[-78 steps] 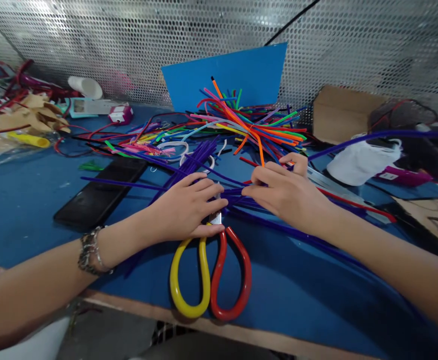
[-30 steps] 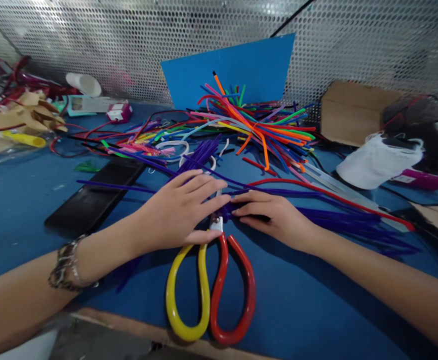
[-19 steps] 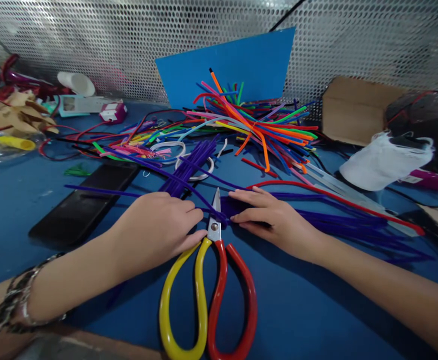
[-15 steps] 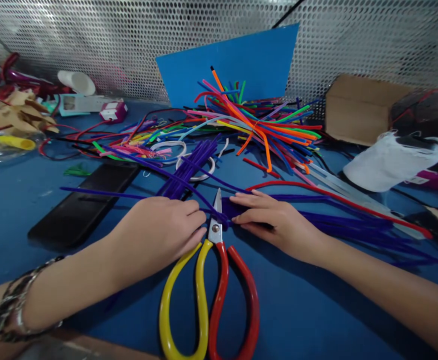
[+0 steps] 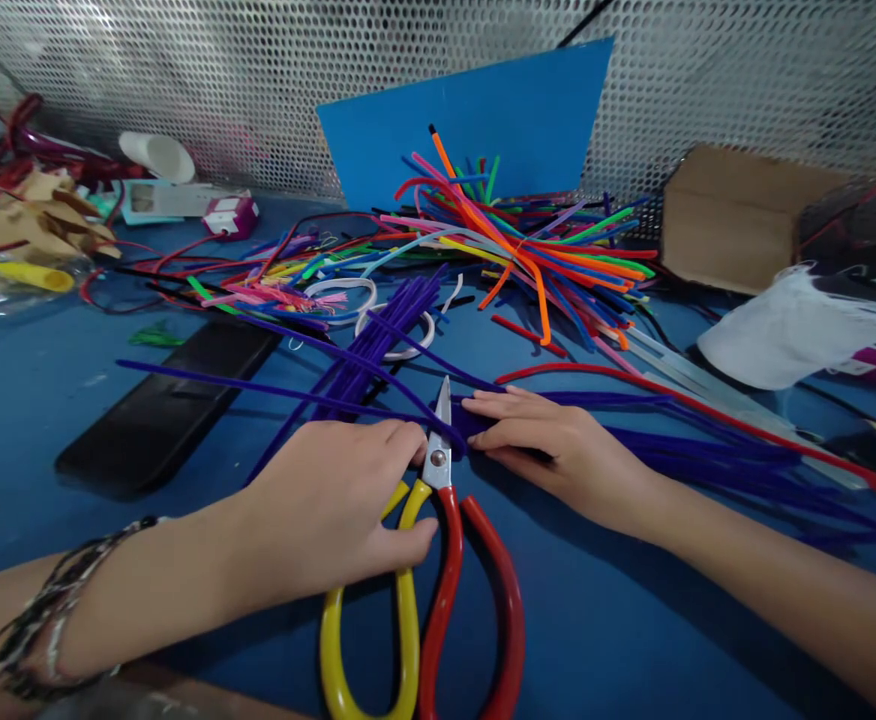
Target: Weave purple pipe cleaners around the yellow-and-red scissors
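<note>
My left hand [image 5: 340, 490] is palm down beside the scissors [image 5: 438, 458], fingertips near the pivot, with its thumb stretched across the yellow handle. Those scissors, with one yellow and one red handle, lie blades pointing away. A purple pipe cleaner [image 5: 258, 382] runs from the left to the blades, where its bent end [image 5: 454, 436] crosses over the metal. My right hand [image 5: 558, 445] rests to the right of the blades, fingers pressed onto a bundle of purple pipe cleaners [image 5: 708, 455]. Its palm hides part of that bundle. Another purple bundle [image 5: 378, 345] lies behind my left hand.
A heap of multicoloured pipe cleaners [image 5: 528, 250] lies at the back before a blue board [image 5: 468, 125]. At left is a black phone-like slab [image 5: 160, 420]. A long red pipe cleaner [image 5: 693, 385], a white frayed cloth piece [image 5: 798, 330] and a cardboard box [image 5: 738, 220] are at right.
My left hand has moved slightly right, and its thumb now reaches over the scissors' yellow handle. The purple strand beside it lies farther above the hand. My right hand keeps its place.
</note>
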A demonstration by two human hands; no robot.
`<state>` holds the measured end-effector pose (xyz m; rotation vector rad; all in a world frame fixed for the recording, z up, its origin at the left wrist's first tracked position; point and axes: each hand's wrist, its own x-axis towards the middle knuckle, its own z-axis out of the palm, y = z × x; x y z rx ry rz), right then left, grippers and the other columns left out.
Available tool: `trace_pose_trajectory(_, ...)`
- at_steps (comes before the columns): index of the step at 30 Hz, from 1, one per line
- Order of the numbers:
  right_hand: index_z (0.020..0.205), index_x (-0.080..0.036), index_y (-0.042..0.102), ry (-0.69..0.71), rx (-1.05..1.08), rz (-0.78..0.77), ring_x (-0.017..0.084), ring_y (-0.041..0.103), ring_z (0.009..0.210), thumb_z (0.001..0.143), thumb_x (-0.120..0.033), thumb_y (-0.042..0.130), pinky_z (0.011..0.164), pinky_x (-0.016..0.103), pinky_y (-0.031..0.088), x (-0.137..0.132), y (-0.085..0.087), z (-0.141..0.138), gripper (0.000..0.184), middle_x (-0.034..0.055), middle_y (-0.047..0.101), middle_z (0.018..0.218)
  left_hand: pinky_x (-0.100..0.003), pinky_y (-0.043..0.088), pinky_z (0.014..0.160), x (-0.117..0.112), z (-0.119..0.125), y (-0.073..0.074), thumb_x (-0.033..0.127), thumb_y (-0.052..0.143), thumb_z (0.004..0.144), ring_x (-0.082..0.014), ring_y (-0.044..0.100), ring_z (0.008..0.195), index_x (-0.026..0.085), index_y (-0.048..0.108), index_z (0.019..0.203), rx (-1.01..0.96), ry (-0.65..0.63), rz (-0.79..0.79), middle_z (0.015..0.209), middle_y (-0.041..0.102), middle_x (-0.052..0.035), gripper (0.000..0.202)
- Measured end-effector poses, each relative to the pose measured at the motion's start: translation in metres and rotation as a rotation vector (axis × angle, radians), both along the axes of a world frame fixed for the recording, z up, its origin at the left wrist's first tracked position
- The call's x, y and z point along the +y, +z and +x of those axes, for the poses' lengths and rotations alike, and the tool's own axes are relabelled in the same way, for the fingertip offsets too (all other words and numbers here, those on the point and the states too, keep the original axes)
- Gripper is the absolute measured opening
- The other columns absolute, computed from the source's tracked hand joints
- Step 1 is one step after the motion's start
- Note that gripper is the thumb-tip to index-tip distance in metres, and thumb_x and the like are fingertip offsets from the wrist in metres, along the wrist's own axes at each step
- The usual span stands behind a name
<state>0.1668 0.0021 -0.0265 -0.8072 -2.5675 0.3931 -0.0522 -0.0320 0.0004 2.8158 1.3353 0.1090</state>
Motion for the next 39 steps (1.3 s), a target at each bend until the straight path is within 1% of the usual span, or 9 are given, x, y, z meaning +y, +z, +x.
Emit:
trace_pose_trajectory(4,0.091,-0.021,0.065,-0.006,0.001,0.007,0.018,0.054,0.113,0.087,-0.016,0.048,0.096,0.041,0.042,0.001,-0.002,0.0,0.018,0.0096,0.062,0.116,-0.027,0.025,0.04,-0.001,0.003,-0.001,0.029,0.047,0.073,-0.0178,0.054,0.041,0.02,0.05,0.059,0.079,0.017,0.094,0.044,0.052,0.002,0.016)
trace_pose_trajectory(13,0.09,-0.018,0.065,0.004,0.013,0.05,0.019,0.055,0.111,0.087,-0.016,0.047,0.095,0.039,0.043,0.001,-0.003,0.0,0.018,0.0118,0.064,0.114,-0.027,0.02,0.04,0.002,0.007,-0.006,0.028,0.049,0.071,-0.0157,0.051,0.037,0.02,0.046,0.053,-0.03,0.04,0.1,0.041,0.051,0.0026,0.019)
trace_pose_trajectory(17,0.089,-0.018,0.065,0.013,0.011,0.059,0.018,0.056,0.111,0.087,-0.016,0.047,0.095,0.038,0.043,0.001,-0.003,0.0,0.018,0.0114,0.064,0.113,-0.026,0.021,0.04,0.002,0.007,-0.003,0.028,0.052,0.071,-0.0144,0.05,0.038,0.02,0.048,0.053,-0.035,0.054,0.043,0.042,0.051,0.0031,0.02)
trace_pose_trajectory(21,0.089,-0.017,0.065,0.027,0.026,0.066,0.018,0.056,0.11,0.087,-0.016,0.047,0.095,0.035,0.044,0.001,-0.002,0.0,0.017,0.0117,0.064,0.112,-0.024,0.03,0.041,0.002,-0.003,0.011,0.042,0.052,0.079,-0.0137,0.055,0.046,0.02,0.058,0.067,-0.024,-0.018,-0.013,0.055,0.06,0.0029,0.026)
trace_pose_trajectory(24,0.089,-0.017,0.064,0.031,0.042,0.078,0.017,0.057,0.109,0.087,-0.016,0.048,0.094,0.034,0.045,0.001,-0.004,0.0,0.017,0.0114,0.065,0.111,-0.028,0.045,0.067,0.005,-0.012,0.017,0.044,0.046,0.086,-0.0202,0.063,0.084,0.017,0.059,0.103,-0.025,-0.142,0.268,0.097,0.067,-0.0062,0.035)
trace_pose_trajectory(26,0.088,-0.017,0.064,0.037,0.058,0.093,0.017,0.057,0.108,0.087,-0.016,0.048,0.094,0.034,0.045,0.001,-0.005,0.0,0.016,0.0109,0.066,0.11,-0.034,0.039,0.089,0.008,-0.014,0.014,0.039,0.042,0.089,-0.0227,0.054,0.107,0.014,0.052,0.118,0.023,-0.25,0.417,0.121,0.057,-0.0101,0.04)
trace_pose_trajectory(29,0.088,-0.017,0.064,0.042,0.067,0.111,0.017,0.058,0.108,0.087,-0.017,0.048,0.093,0.034,0.045,0.002,-0.007,0.0,0.016,0.0114,0.066,0.109,-0.035,0.03,0.099,0.013,-0.012,0.003,0.039,0.04,0.092,-0.0205,0.052,0.11,0.012,0.052,0.12,0.097,-0.353,0.409,0.122,0.057,-0.0083,0.041)
trace_pose_trajectory(33,0.087,-0.015,0.065,0.046,0.045,0.113,0.018,0.058,0.108,0.087,-0.016,0.047,0.094,0.033,0.044,0.001,-0.006,-0.001,0.018,0.0129,0.065,0.11,-0.034,0.032,0.094,0.015,-0.009,-0.006,0.037,0.044,0.09,-0.0193,0.057,0.097,0.01,0.058,0.111,0.095,-0.347,0.415,0.107,0.065,-0.0065,0.037)
trace_pose_trajectory(39,0.086,-0.013,0.066,0.071,0.049,0.152,0.019,0.06,0.105,0.086,-0.015,0.047,0.091,0.032,0.047,0.002,-0.004,-0.002,0.019,0.015,0.066,0.107,-0.031,0.038,0.076,0.01,-0.006,-0.005,0.027,0.046,0.09,-0.018,0.059,0.086,0.012,0.061,0.105,0.07,-0.401,0.499,0.101,0.066,-0.0035,0.027)
